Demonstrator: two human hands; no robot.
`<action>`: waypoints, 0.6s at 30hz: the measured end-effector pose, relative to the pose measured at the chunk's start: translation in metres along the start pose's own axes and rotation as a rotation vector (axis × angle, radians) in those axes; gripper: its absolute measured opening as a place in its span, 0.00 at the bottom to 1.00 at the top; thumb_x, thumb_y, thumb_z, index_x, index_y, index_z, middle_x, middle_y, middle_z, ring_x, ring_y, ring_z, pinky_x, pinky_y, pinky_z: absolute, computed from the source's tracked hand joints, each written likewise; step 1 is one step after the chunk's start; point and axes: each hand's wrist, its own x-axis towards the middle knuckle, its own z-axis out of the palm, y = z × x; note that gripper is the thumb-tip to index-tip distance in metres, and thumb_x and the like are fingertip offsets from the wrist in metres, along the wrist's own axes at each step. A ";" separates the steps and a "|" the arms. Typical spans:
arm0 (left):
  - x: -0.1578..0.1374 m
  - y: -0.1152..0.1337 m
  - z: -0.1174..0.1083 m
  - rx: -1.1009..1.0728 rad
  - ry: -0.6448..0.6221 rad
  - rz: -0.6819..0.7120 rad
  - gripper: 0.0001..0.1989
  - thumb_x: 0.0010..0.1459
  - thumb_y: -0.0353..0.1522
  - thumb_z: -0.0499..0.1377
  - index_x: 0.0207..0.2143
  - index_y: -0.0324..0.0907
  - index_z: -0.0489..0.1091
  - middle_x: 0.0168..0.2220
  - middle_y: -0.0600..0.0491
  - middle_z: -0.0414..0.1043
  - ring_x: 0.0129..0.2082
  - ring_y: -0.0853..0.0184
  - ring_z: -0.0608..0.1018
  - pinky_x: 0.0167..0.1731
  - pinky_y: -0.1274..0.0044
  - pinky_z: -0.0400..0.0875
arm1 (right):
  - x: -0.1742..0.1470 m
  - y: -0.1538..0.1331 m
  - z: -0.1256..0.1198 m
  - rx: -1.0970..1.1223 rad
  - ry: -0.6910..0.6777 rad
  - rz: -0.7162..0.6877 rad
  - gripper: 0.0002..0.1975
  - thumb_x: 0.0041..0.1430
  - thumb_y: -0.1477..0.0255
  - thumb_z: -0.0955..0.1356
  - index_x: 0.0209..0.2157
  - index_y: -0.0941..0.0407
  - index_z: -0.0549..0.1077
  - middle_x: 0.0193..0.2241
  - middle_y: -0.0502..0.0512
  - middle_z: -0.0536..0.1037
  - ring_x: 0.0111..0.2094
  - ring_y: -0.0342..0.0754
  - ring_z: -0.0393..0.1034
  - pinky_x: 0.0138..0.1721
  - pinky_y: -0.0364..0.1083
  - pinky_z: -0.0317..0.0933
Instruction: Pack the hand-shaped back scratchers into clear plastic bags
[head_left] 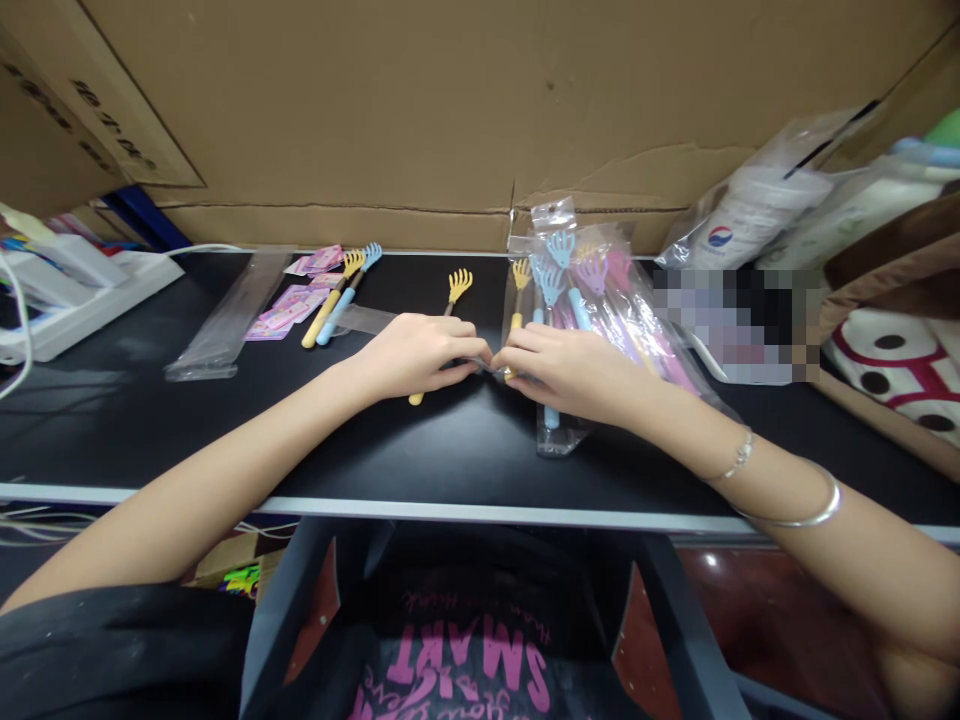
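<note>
Several rake-headed scratchers (592, 275) in yellow, blue and purple are gathered in clear sleeves under and beyond the right hand (562, 372), so this portion appears to be done. A clear plastic film (484, 364) is pinched between the fingertips of both hands, the left hand (420, 355) being curled over a single yellow scratcher (460, 287); whether that scratcher is inside the film cannot be told. By the look of it, one sleeve is being handled at its edge and is not yet finished. Farther left, a bare yellow scratcher (330, 300) and a bare blue scratcher (349, 295) are laid side by side, seemingly left undone, near printed cards (289, 308) and flat clear sleeves (225, 325) on the black table (465, 460). How many sleeves are stacked cannot be counted.
</note>
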 end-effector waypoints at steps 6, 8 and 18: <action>0.000 0.001 -0.003 0.017 -0.021 0.013 0.08 0.64 0.33 0.53 0.42 0.48 0.71 0.35 0.58 0.73 0.35 0.71 0.76 0.28 0.79 0.61 | -0.001 -0.002 -0.002 -0.014 -0.036 0.003 0.11 0.66 0.71 0.59 0.42 0.57 0.72 0.36 0.55 0.73 0.40 0.47 0.66 0.33 0.45 0.55; 0.000 0.001 -0.003 0.020 -0.016 0.012 0.08 0.64 0.33 0.53 0.41 0.48 0.71 0.35 0.58 0.73 0.34 0.70 0.76 0.27 0.79 0.60 | -0.001 -0.002 -0.002 -0.016 -0.032 0.003 0.11 0.67 0.71 0.59 0.41 0.57 0.72 0.36 0.55 0.73 0.39 0.47 0.66 0.32 0.45 0.54; 0.000 -0.001 0.001 0.023 0.021 0.021 0.08 0.63 0.32 0.53 0.40 0.47 0.72 0.33 0.57 0.74 0.33 0.71 0.76 0.26 0.80 0.58 | -0.001 -0.001 0.002 -0.029 0.009 -0.008 0.13 0.67 0.72 0.58 0.39 0.58 0.72 0.35 0.56 0.74 0.37 0.47 0.65 0.31 0.45 0.51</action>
